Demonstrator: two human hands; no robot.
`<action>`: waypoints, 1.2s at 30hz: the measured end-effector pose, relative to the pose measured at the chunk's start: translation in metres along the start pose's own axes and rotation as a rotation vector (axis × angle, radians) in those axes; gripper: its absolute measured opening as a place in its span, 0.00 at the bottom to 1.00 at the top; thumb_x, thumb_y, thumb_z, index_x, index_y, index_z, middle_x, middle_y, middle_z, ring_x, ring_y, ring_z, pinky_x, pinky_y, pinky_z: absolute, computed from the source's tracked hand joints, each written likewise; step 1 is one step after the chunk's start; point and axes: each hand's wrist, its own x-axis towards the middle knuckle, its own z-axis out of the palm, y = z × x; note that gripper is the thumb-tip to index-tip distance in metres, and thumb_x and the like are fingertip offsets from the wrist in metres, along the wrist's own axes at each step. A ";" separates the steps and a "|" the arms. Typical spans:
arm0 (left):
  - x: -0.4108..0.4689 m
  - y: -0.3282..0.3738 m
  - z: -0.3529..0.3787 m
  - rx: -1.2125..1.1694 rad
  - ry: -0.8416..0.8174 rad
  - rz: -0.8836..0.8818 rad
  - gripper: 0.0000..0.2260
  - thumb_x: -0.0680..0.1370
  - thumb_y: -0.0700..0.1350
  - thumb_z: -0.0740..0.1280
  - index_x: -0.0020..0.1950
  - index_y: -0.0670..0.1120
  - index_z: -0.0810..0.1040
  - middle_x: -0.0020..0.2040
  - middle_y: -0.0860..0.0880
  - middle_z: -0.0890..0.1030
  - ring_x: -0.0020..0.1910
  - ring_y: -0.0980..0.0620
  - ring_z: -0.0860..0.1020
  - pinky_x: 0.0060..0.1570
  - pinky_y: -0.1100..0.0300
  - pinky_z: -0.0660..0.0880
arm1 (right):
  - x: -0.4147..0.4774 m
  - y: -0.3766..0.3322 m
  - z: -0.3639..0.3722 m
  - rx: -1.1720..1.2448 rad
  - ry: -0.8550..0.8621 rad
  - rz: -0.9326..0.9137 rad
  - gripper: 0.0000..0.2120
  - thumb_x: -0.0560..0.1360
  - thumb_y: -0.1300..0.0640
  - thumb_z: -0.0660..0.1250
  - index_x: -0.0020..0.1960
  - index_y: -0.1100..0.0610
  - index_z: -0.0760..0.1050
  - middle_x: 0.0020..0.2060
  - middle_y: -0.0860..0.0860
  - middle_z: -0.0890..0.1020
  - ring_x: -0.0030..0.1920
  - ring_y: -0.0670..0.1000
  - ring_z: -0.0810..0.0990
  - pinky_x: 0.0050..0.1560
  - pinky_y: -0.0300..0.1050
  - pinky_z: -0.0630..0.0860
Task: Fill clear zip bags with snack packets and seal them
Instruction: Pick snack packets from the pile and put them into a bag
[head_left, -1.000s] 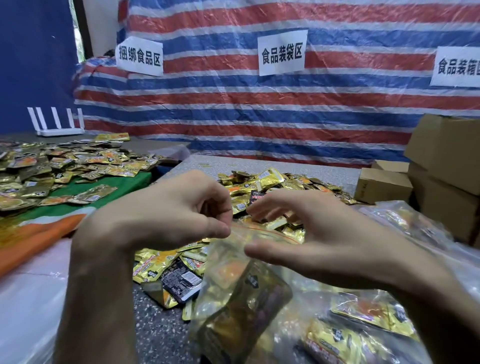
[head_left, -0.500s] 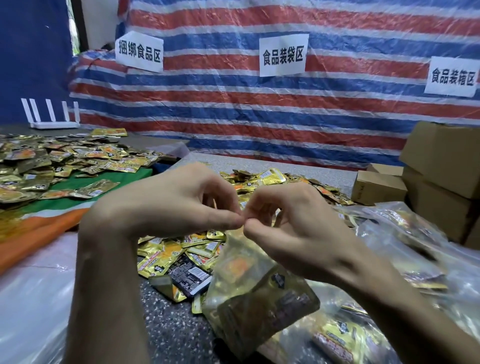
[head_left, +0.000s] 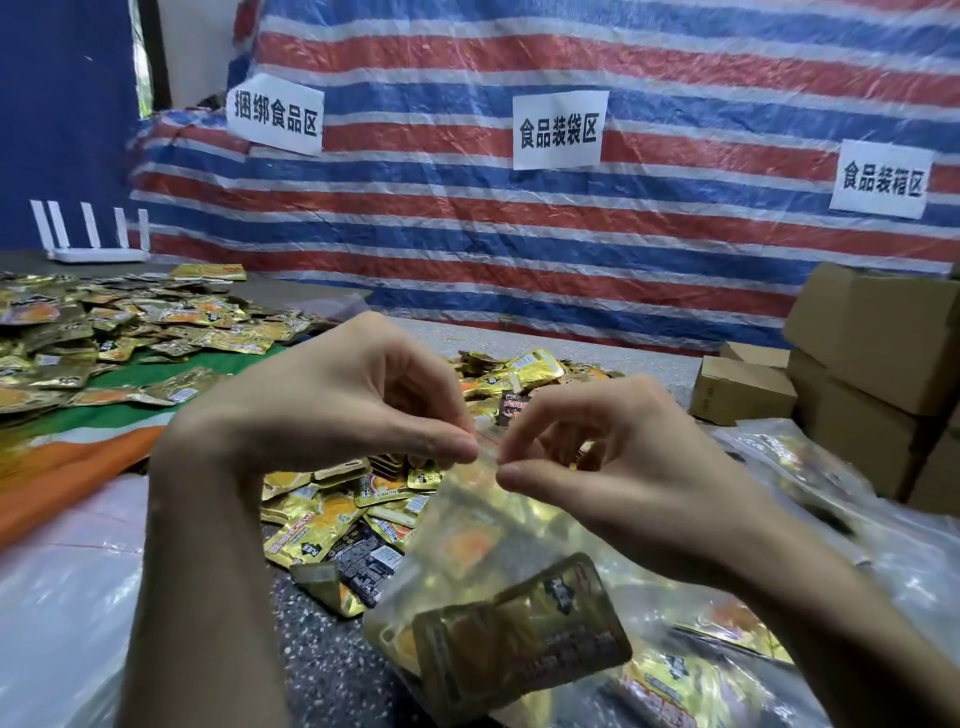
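Left hand (head_left: 332, 410) and right hand (head_left: 618, 467) raised, fingers pinching top edge of clear plastic zip bag (head_left: 498, 587) holding gold snack packets (head_left: 519, 629); seal seemingly closed, blurred.

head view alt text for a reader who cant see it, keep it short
A left hand and right hand pinch the top edge of a clear zip bag holding gold snack packets, above a speckled table. More loose packets lie heaped beyond it, cardboard boxes stand at right, and a striped tarp with paper signs hangs behind.
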 end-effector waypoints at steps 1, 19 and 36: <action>0.000 0.000 0.000 0.015 0.002 0.012 0.08 0.71 0.47 0.75 0.45 0.43 0.86 0.41 0.45 0.86 0.42 0.43 0.84 0.42 0.49 0.80 | -0.001 0.000 0.000 -0.005 -0.001 0.010 0.02 0.72 0.54 0.76 0.42 0.51 0.84 0.34 0.48 0.82 0.36 0.50 0.80 0.39 0.55 0.77; 0.020 0.005 0.017 0.005 -0.098 0.000 0.06 0.74 0.49 0.70 0.41 0.48 0.83 0.36 0.45 0.81 0.38 0.50 0.77 0.40 0.49 0.72 | -0.002 -0.002 -0.006 -0.112 0.061 -0.021 0.04 0.75 0.54 0.73 0.42 0.52 0.83 0.33 0.48 0.82 0.35 0.48 0.79 0.37 0.51 0.74; 0.027 -0.009 0.018 0.116 0.074 0.219 0.09 0.75 0.54 0.70 0.38 0.53 0.83 0.32 0.52 0.79 0.33 0.52 0.76 0.36 0.52 0.72 | -0.009 0.010 -0.012 0.062 0.026 0.049 0.04 0.73 0.55 0.74 0.42 0.55 0.85 0.35 0.46 0.85 0.35 0.42 0.81 0.37 0.34 0.73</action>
